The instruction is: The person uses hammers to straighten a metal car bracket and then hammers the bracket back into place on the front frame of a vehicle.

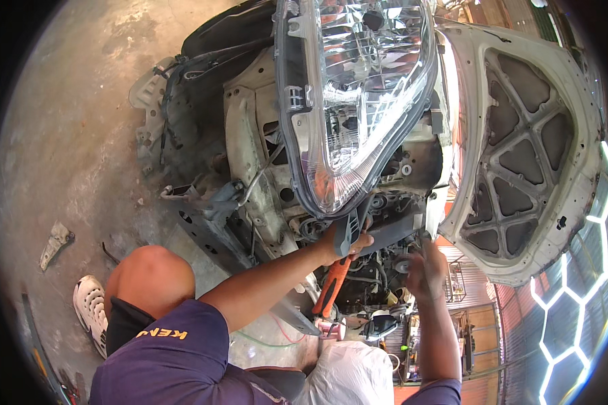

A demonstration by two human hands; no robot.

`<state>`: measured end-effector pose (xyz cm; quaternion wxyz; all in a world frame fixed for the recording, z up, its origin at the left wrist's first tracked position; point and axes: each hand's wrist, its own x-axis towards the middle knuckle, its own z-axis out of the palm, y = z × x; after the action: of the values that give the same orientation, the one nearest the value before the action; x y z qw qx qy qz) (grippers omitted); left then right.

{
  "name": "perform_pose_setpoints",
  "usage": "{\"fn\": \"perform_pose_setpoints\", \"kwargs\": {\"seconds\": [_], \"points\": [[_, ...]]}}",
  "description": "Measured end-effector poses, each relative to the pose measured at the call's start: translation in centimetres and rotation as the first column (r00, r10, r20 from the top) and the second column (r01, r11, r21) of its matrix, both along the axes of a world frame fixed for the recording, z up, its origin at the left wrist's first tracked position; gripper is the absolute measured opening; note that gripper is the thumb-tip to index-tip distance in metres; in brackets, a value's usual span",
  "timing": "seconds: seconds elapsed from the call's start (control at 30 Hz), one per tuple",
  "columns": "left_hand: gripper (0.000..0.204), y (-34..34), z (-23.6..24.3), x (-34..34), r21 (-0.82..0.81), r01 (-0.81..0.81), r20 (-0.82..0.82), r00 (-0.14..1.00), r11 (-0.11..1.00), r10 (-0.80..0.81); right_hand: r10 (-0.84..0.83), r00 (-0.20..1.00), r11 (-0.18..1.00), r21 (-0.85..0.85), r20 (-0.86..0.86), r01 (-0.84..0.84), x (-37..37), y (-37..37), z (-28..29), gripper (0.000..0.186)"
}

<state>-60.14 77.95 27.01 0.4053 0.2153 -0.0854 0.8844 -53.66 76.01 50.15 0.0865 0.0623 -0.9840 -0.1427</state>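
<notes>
A large clear headlight (368, 81) with a black rim fills the upper middle of the view, at the front of an opened-up car. My left hand (338, 246) is just below the headlight's lower tip, fingers closed round a tool with an orange and black handle (331, 290). A grey slotted piece (346, 233) lies against this hand; whether it is part of the tool I cannot tell. From there a dark grey bar-like piece (388, 231) reaches toward my right hand (425, 271). My right hand is raised and smeared by motion, so its grip is unclear.
A raised hood (520, 148) stands at the right. The bare front body frame (250, 142) and engine parts (375, 273) lie under the headlight. A broken light-coloured piece (56, 244) is on the concrete floor at left. A person's knee (152, 273) and shoe (90, 307) show nearby.
</notes>
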Motion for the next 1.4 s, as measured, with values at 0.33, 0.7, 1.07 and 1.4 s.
{"fn": "perform_pose_setpoints", "kwargs": {"seconds": [0.33,0.7,1.07,1.4], "points": [[0.020,-0.2,0.0,-1.0,-0.028,-0.009,-0.027,1.000,1.000,0.008,0.027,1.000,0.991,0.129,-0.007,-0.026,2.0,0.5,0.3,0.019],[0.033,-0.9,0.6,0.1,0.001,0.123,-0.117,0.986,0.992,-0.122,-0.342,0.940,0.863,0.398,0.006,0.311,0.2,1.1,0.8,0.036],[0.030,0.4,-0.9,0.6,0.013,0.061,-0.079,0.995,0.998,-0.060,-0.450,0.892,0.857,0.267,-0.031,0.442,-0.3,-1.2,-1.2,0.029],[0.026,1.2,-1.8,1.0,0.036,0.069,-0.036,0.997,0.997,-0.067,-0.262,0.965,0.957,0.135,0.014,0.258,0.1,-2.4,0.0,0.023]]}}
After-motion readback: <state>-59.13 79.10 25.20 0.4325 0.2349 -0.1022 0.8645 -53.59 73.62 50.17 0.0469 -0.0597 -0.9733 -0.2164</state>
